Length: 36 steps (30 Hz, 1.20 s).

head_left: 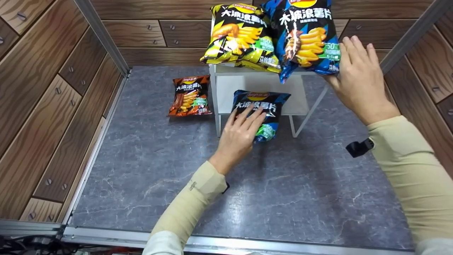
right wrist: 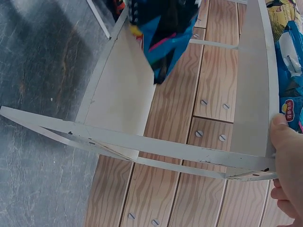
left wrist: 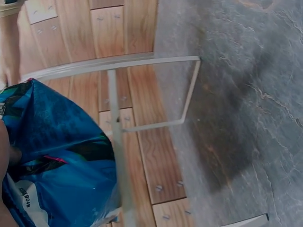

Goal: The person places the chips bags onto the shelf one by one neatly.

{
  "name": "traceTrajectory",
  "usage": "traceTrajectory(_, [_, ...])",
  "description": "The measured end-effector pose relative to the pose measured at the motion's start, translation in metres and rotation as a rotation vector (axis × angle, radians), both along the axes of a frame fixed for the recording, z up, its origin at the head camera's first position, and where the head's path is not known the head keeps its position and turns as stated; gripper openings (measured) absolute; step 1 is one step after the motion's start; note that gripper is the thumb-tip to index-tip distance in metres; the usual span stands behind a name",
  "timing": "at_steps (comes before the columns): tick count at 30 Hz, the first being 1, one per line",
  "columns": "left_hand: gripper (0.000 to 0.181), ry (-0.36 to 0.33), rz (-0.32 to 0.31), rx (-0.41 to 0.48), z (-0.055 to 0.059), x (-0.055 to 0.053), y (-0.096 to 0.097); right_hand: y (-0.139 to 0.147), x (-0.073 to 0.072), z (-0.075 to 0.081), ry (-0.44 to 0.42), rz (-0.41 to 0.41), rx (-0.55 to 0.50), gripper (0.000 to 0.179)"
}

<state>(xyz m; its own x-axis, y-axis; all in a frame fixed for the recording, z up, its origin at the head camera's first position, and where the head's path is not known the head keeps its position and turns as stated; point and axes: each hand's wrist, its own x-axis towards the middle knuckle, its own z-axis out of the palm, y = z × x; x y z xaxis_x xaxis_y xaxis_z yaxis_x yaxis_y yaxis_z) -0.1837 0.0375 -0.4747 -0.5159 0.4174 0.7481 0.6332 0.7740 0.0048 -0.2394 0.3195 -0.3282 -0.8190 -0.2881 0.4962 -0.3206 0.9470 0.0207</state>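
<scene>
My left hand [head_left: 240, 132] holds a small blue-and-black bag of potato chips [head_left: 260, 99] at the front of the white rack's lower shelf [head_left: 295, 102]. Its fingers spread over the printed face, and the left wrist view shows the bag's blue back [left wrist: 66, 137]. On the rack's top, my right hand [head_left: 362, 72] lies along the right side of a larger blue chip bag [head_left: 308, 39], fingers extended. In the right wrist view the right thumb [right wrist: 280, 130] is at the top board's edge. A yellow chip bag [head_left: 242, 37] leans beside the blue one.
An orange-red chip bag [head_left: 191, 95] lies on the grey marbled floor [head_left: 148, 170] left of the rack. The rack has thin white legs [head_left: 293, 127]. Wood-patterned walls [head_left: 49, 88] and metal framing [head_left: 102, 33] enclose the space.
</scene>
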Motion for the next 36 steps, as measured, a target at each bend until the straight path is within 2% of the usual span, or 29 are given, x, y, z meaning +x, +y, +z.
traceTrajectory(3, [0.04,0.001,0.01,-0.037,-0.001,-0.008,0.009,0.0,0.0,0.0,-0.006,-0.01,0.004,0.074])
traceTrajectory(7, [0.043,-0.042,0.031,-0.089,0.0,-0.017,0.021,0.0,0.001,0.0,-0.009,-0.013,0.0,0.075])
traceTrajectory(17, [0.046,-0.092,0.089,-0.161,0.006,-0.043,0.047,-0.001,0.001,0.0,-0.019,-0.022,0.001,0.075])
traceTrajectory(27, [0.053,-0.211,0.1,-0.258,0.007,-0.06,0.063,-0.001,0.002,0.001,-0.02,-0.025,0.002,0.076])
traceTrajectory(30, [0.059,-0.255,0.106,-0.296,0.007,-0.064,0.068,-0.001,0.002,0.001,-0.029,-0.03,0.006,0.076])
traceTrajectory(36, [0.085,-0.341,0.102,-0.357,0.009,-0.073,0.074,-0.002,0.002,0.001,-0.026,-0.028,-0.002,0.076])
